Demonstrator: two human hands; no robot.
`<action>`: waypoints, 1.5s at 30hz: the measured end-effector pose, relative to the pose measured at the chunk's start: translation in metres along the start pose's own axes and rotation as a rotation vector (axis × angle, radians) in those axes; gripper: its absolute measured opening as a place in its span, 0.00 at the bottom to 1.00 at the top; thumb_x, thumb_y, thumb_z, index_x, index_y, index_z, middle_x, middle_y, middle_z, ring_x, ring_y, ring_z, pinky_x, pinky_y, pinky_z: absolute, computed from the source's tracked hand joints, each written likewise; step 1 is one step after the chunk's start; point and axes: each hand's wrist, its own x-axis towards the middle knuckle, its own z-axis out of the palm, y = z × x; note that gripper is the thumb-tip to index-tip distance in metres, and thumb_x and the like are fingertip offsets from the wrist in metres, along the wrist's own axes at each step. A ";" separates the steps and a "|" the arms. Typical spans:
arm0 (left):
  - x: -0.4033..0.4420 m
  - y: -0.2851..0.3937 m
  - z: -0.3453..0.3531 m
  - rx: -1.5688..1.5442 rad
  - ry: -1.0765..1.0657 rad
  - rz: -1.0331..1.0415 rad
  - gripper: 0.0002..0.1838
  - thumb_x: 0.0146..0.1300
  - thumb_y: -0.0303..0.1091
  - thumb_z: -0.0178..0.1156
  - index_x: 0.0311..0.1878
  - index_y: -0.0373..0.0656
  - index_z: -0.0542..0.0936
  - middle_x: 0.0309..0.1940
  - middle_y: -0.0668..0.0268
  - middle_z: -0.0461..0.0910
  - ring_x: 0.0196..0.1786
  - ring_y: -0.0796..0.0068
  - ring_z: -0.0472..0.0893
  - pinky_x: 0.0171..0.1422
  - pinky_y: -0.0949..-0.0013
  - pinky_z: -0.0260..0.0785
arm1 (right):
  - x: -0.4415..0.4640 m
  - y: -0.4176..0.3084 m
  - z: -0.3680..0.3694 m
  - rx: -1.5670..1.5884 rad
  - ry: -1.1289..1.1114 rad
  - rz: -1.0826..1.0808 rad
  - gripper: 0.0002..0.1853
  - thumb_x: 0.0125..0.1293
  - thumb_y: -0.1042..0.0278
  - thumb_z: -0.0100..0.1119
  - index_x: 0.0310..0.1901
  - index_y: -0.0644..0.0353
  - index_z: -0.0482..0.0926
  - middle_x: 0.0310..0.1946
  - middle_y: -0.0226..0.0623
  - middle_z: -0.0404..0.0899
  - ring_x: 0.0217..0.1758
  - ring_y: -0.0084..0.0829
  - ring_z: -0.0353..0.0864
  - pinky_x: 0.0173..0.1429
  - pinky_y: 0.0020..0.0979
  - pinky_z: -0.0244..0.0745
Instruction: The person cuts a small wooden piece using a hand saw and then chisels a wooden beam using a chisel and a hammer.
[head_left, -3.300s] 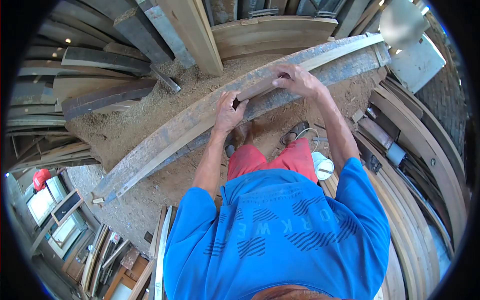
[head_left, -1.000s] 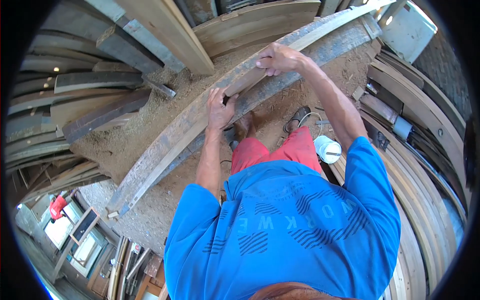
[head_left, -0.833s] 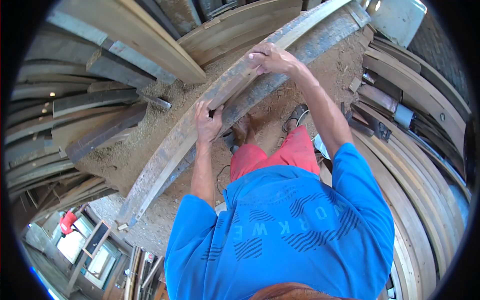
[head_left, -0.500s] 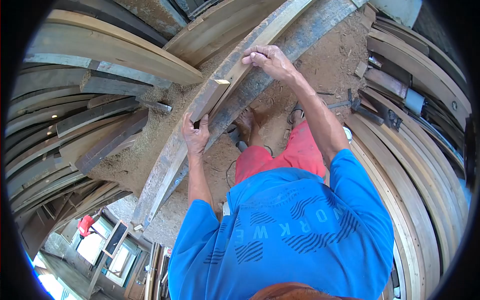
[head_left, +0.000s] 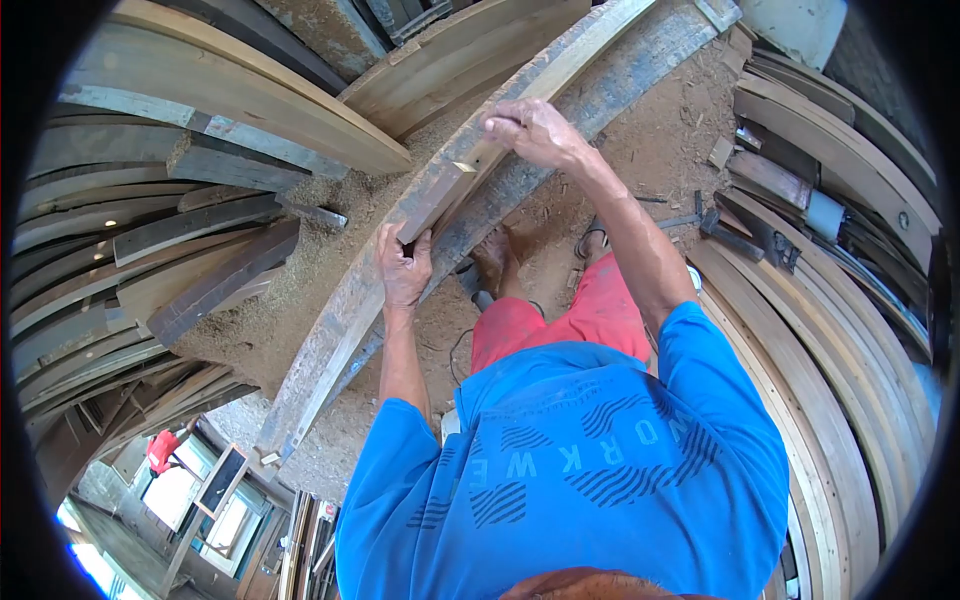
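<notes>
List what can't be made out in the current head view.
In the head view:
Right hand: whether it holds anything, its curled fingers hiding the palm.
Short brown wooden block: the end in the grip of the left hand, partly covered by fingers.
Long pale wooden strip: upper end, cut off by the top edge.

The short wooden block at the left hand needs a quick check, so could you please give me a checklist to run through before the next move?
1. Left hand gripping the near end of the short wooden block: ok, thumb and fingers are around it.
2. Right hand on the block: not ok, it is apart from the far end, fingers curled.
3. Block running along the long beam: ok, roughly in line.
4. Block seated flush on the beam: cannot tell from this angle.
5. Right hand free of small items: cannot tell, the curled fingers hide its palm.
</notes>
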 end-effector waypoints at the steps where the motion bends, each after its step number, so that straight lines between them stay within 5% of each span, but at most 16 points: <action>1: 0.001 0.001 0.000 0.013 0.006 0.031 0.13 0.65 0.34 0.72 0.47 0.41 0.80 0.37 0.57 0.78 0.40 0.55 0.79 0.46 0.58 0.72 | -0.002 -0.010 -0.001 -0.034 -0.060 0.019 0.23 0.73 0.49 0.57 0.52 0.63 0.87 0.41 0.44 0.90 0.50 0.44 0.88 0.57 0.42 0.80; 2: 0.000 0.001 0.000 -0.004 0.009 0.023 0.13 0.65 0.33 0.72 0.47 0.41 0.80 0.37 0.57 0.78 0.40 0.55 0.79 0.46 0.58 0.72 | -0.003 -0.018 0.001 -0.066 -0.122 0.039 0.24 0.72 0.48 0.57 0.53 0.62 0.87 0.42 0.45 0.90 0.50 0.44 0.88 0.58 0.42 0.80; 3: 0.000 0.001 0.000 -0.021 0.012 0.016 0.13 0.65 0.33 0.72 0.47 0.41 0.80 0.36 0.57 0.78 0.40 0.55 0.79 0.45 0.57 0.71 | -0.003 -0.018 0.015 -0.009 -0.017 -0.010 0.24 0.74 0.46 0.59 0.40 0.64 0.88 0.28 0.41 0.86 0.32 0.32 0.84 0.42 0.38 0.80; 7: 0.001 0.002 -0.002 -0.004 -0.003 0.003 0.13 0.65 0.33 0.72 0.47 0.40 0.79 0.36 0.57 0.78 0.41 0.53 0.79 0.46 0.57 0.72 | -0.001 -0.020 0.033 -0.163 -0.069 0.029 0.22 0.70 0.49 0.62 0.38 0.65 0.88 0.26 0.44 0.86 0.32 0.35 0.86 0.42 0.39 0.80; 10: 0.002 -0.004 -0.002 0.002 0.014 0.031 0.14 0.64 0.32 0.72 0.48 0.40 0.79 0.37 0.56 0.77 0.42 0.52 0.79 0.46 0.56 0.72 | 0.003 -0.018 0.036 -0.199 -0.091 0.065 0.18 0.67 0.56 0.61 0.45 0.63 0.90 0.34 0.50 0.89 0.43 0.40 0.91 0.52 0.42 0.83; 16: 0.002 -0.007 -0.004 -0.026 -0.061 0.002 0.15 0.63 0.31 0.71 0.49 0.40 0.78 0.38 0.55 0.77 0.45 0.50 0.78 0.49 0.52 0.71 | -0.012 0.002 0.044 0.352 -0.009 0.200 0.15 0.72 0.69 0.55 0.50 0.69 0.85 0.42 0.43 0.90 0.40 0.27 0.89 0.49 0.29 0.84; 26: 0.002 -0.012 -0.003 -0.081 -0.062 -0.006 0.15 0.61 0.29 0.71 0.49 0.40 0.78 0.38 0.54 0.77 0.45 0.48 0.78 0.51 0.51 0.72 | -0.079 0.028 0.079 0.451 0.310 0.269 0.18 0.76 0.66 0.55 0.59 0.70 0.79 0.44 0.38 0.88 0.40 0.22 0.83 0.48 0.28 0.81; 33: 0.002 -0.013 -0.003 -0.094 -0.041 0.033 0.15 0.60 0.29 0.71 0.49 0.40 0.79 0.37 0.54 0.78 0.44 0.49 0.79 0.50 0.52 0.72 | -0.070 -0.011 0.068 0.088 0.319 -0.023 0.19 0.71 0.66 0.58 0.57 0.70 0.81 0.41 0.45 0.89 0.41 0.33 0.87 0.49 0.34 0.80; 36: 0.002 -0.007 -0.006 -0.103 -0.044 0.015 0.14 0.61 0.29 0.71 0.48 0.40 0.79 0.38 0.54 0.78 0.43 0.49 0.79 0.49 0.52 0.72 | -0.059 -0.009 0.067 0.050 0.329 -0.014 0.19 0.70 0.65 0.59 0.57 0.69 0.82 0.42 0.46 0.89 0.42 0.37 0.88 0.50 0.36 0.81; 45: -0.001 -0.019 0.002 -0.024 -0.053 -0.052 0.14 0.61 0.31 0.71 0.47 0.38 0.79 0.40 0.53 0.80 0.45 0.48 0.82 0.49 0.52 0.73 | -0.119 0.050 0.055 0.235 0.440 0.182 0.16 0.73 0.68 0.56 0.55 0.70 0.83 0.39 0.41 0.90 0.38 0.28 0.87 0.46 0.33 0.83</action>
